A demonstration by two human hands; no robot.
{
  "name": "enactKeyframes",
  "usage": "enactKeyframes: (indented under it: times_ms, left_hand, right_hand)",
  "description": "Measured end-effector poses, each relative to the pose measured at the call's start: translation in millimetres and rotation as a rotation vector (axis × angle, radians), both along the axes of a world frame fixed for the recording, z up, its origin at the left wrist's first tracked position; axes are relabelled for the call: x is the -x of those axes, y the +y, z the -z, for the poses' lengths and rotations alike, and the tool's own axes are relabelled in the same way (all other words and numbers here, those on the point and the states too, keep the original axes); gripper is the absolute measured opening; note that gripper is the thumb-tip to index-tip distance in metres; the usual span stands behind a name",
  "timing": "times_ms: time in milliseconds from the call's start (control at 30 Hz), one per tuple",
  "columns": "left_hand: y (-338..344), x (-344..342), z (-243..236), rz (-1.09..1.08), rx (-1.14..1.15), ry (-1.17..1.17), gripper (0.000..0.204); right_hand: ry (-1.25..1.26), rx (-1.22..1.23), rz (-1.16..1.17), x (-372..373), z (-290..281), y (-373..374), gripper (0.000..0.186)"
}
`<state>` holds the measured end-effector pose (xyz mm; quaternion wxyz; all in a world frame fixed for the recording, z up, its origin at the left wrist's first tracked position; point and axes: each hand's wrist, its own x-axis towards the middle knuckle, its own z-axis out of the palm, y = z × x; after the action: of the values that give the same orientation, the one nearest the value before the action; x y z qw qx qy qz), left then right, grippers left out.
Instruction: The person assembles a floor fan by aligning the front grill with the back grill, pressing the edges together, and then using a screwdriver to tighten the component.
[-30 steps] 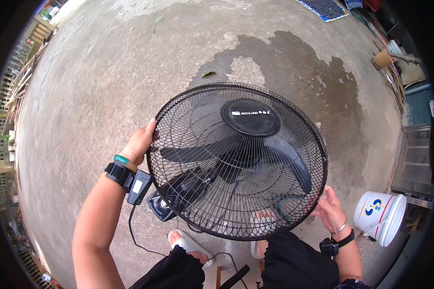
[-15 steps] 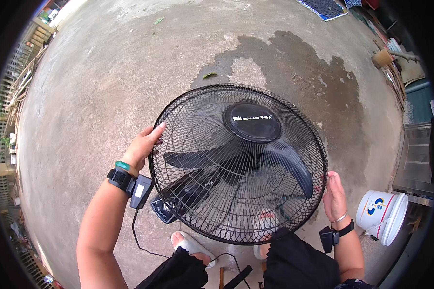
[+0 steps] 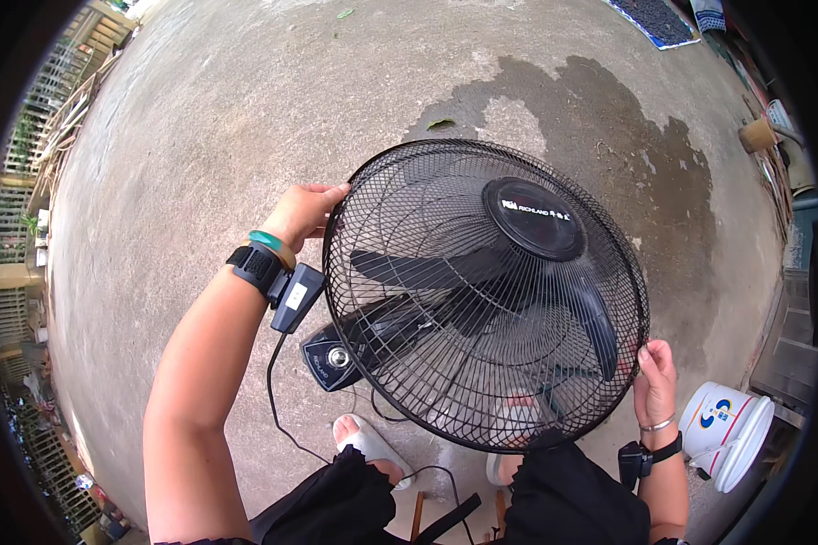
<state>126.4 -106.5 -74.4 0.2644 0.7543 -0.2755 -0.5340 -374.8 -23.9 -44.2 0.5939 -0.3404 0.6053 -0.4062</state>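
A black electric fan (image 3: pixel 468 313) with a round wire cage is tilted in front of me over my lap and feet. Its dark round centre cap (image 3: pixel 536 218) faces up, and black blades show through the wires. My left hand (image 3: pixel 304 216) is closed on the upper left rim of the cage, some fingers hidden behind it. At the lower right rim, my right hand (image 3: pixel 656 377) pinches the edge between thumb and bent fingers. Below the cage's left side, the fan's black control box (image 3: pixel 332 356) with a silver knob sticks out.
A white lidded bucket (image 3: pixel 725 431) stands right of my right hand. Water darkens the concrete floor (image 3: pixel 209 136) beyond the fan, where a green leaf (image 3: pixel 441 123) lies. A black cord (image 3: pixel 277 391) hangs from my left wrist device. My slippered foot (image 3: pixel 368 445) is below.
My left hand has shifted up along the cage rim. The right hand's stretched fingers have bent onto the edge. The fan has turned slightly, showing more of its control box.
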Motion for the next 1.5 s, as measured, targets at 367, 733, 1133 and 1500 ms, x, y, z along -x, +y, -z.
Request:
enactKeyframes:
  times_ms: [367, 733, 1133, 1500]
  left_hand:
    - [-16, -14, 23, 0.162, -0.189, -0.085, 0.016]
    - [-25, -24, 11, 0.500, -0.319, -0.174, 0.020]
    - [-30, -42, 28, 0.342, -0.270, 0.075, 0.017]
    - [-30, -49, 43, 0.319, -0.216, 0.055, 0.022]
  right_hand:
    - [0.070, -0.006, -0.046, 7, -4, -5, 0.017]
    - [0.183, 0.038, -0.083, -5, -14, -14, 0.021]
    - [0.180, 0.002, -0.022, -9, -16, -19, 0.024]
    - [0.220, 0.087, -0.076, -8, -9, -22, 0.025]
